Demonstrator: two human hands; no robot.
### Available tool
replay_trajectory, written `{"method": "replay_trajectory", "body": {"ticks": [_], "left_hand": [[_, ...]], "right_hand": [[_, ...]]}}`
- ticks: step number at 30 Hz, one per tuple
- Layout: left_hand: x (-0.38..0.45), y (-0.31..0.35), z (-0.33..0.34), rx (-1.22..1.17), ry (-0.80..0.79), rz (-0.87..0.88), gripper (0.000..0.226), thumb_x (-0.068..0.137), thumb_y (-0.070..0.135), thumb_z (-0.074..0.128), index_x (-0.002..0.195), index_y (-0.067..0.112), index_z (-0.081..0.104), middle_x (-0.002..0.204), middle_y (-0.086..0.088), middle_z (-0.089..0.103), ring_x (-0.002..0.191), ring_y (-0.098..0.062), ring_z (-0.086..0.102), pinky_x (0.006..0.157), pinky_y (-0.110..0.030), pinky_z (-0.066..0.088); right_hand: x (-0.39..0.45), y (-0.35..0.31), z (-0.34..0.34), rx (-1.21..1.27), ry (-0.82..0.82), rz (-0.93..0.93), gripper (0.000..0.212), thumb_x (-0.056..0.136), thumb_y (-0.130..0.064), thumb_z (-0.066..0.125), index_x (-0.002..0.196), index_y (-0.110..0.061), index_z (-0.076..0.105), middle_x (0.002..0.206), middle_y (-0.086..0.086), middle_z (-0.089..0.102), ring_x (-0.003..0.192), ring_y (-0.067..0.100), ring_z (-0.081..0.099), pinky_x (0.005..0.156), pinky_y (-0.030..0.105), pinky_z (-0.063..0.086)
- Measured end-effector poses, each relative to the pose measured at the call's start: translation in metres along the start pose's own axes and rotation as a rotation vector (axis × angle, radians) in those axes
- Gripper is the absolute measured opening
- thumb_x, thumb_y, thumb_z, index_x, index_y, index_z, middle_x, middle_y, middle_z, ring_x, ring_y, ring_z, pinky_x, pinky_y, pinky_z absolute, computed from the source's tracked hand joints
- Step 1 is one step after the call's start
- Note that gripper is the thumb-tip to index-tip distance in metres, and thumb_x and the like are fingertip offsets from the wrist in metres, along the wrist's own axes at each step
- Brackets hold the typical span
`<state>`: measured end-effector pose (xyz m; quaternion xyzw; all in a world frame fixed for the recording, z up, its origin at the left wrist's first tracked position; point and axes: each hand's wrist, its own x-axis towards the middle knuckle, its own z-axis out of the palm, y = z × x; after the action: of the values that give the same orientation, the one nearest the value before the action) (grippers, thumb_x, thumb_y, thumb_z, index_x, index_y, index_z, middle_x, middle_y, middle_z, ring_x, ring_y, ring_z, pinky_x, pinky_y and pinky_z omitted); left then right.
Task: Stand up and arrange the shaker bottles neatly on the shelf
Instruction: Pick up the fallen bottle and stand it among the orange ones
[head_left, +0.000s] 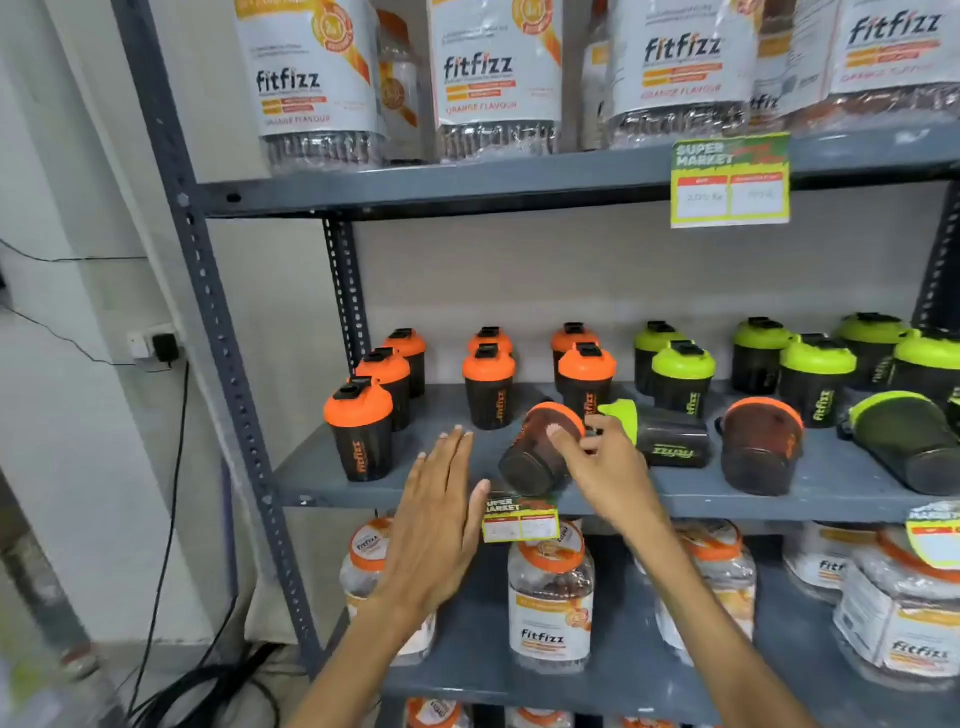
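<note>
On the grey middle shelf (322, 470) several black shaker bottles stand upright, orange-lidded ones (359, 428) on the left and green-lidded ones (681, 376) on the right. Four lie toppled along the front. My right hand (602, 462) grips the leftmost toppled bottle, an orange-lidded one (535, 457), near its lid, with its base tilted toward me. Beside it lie a green-lidded bottle (670, 441), another orange-lidded one (758, 449) and a green one (909, 441). My left hand (436, 519) hovers flat and open just left of the held bottle, touching nothing.
Large Fitfizz jars (493, 78) fill the shelf above, and more jars (550, 608) sit on the shelf below. Price tags (730, 182) hang from the shelf edges. The rack's grey upright (208, 291) is at left, with a wall socket (156, 343) and cables beyond.
</note>
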<state>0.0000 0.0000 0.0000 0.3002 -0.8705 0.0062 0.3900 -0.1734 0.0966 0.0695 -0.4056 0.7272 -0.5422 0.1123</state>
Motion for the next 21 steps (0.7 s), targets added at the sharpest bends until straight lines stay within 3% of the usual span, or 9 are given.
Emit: {"method": "replay_trajectory", "body": {"ticks": [3, 6, 9, 12, 16, 21], "left_hand": [[0.004, -0.028, 0.004, 0.074, -0.099, -0.04, 0.067, 0.101, 0.051, 0.013, 0.156, 0.014, 0.021, 0.164, -0.005, 0.024, 0.151, -0.017, 0.016, 0.122, -0.029, 0.003], [0.006, -0.052, 0.012, 0.134, -0.215, -0.002, 0.072, 0.098, 0.052, 0.003, 0.156, 0.012, 0.018, 0.164, -0.008, 0.02, 0.152, -0.02, 0.015, 0.122, -0.031, 0.001], [0.007, -0.07, 0.018, 0.158, -0.296, 0.03, 0.077, 0.095, 0.053, -0.003, 0.156, 0.012, 0.017, 0.164, -0.008, 0.021, 0.152, -0.02, 0.015, 0.121, -0.031, 0.001], [0.007, -0.079, 0.021, 0.19, -0.311, 0.056, 0.073, 0.097, 0.051, 0.0, 0.156, 0.012, 0.021, 0.163, -0.007, 0.025, 0.151, -0.019, 0.018, 0.12, -0.03, -0.001], [0.008, -0.087, 0.023, 0.173, -0.293, 0.074, 0.059, 0.105, 0.045, 0.017, 0.154, 0.015, 0.028, 0.161, -0.005, 0.031, 0.15, -0.019, 0.023, 0.119, -0.029, -0.001], [0.007, -0.09, 0.024, 0.166, -0.287, 0.089, 0.064, 0.102, 0.047, 0.011, 0.155, 0.015, 0.027, 0.162, -0.004, 0.03, 0.15, -0.018, 0.022, 0.119, -0.028, -0.001]], "right_hand": [[0.022, 0.0, 0.015, -0.052, 0.026, 0.149, 0.068, 0.088, -0.057, 0.055, 0.121, 0.002, 0.048, 0.109, 0.015, 0.062, 0.107, 0.031, 0.058, 0.078, 0.032, 0.038], [0.033, 0.002, 0.035, -0.027, -0.006, 0.279, 0.095, 0.084, -0.07, 0.049, 0.134, 0.009, 0.04, 0.132, 0.024, 0.055, 0.122, 0.038, 0.055, 0.096, 0.039, 0.045], [0.036, 0.003, 0.054, 0.002, 0.019, 0.308, 0.103, 0.076, -0.077, 0.053, 0.138, 0.004, 0.042, 0.141, 0.022, 0.049, 0.127, 0.037, 0.051, 0.105, 0.042, 0.043], [0.039, 0.001, 0.065, 0.015, 0.053, 0.352, 0.108, 0.074, -0.067, 0.065, 0.142, 0.008, 0.028, 0.144, 0.023, 0.045, 0.13, 0.037, 0.049, 0.105, 0.041, 0.042], [0.051, 0.015, 0.072, 0.089, 0.104, 0.338, 0.099, 0.05, -0.066, 0.063, 0.124, -0.001, 0.056, 0.122, 0.018, 0.064, 0.109, 0.034, 0.064, 0.094, 0.045, 0.054], [0.031, 0.004, 0.067, 0.364, 0.061, 0.335, 0.037, 0.073, -0.033, 0.071, 0.103, -0.01, 0.069, 0.094, 0.014, 0.076, 0.083, 0.027, 0.073, 0.06, 0.028, 0.054]]}}
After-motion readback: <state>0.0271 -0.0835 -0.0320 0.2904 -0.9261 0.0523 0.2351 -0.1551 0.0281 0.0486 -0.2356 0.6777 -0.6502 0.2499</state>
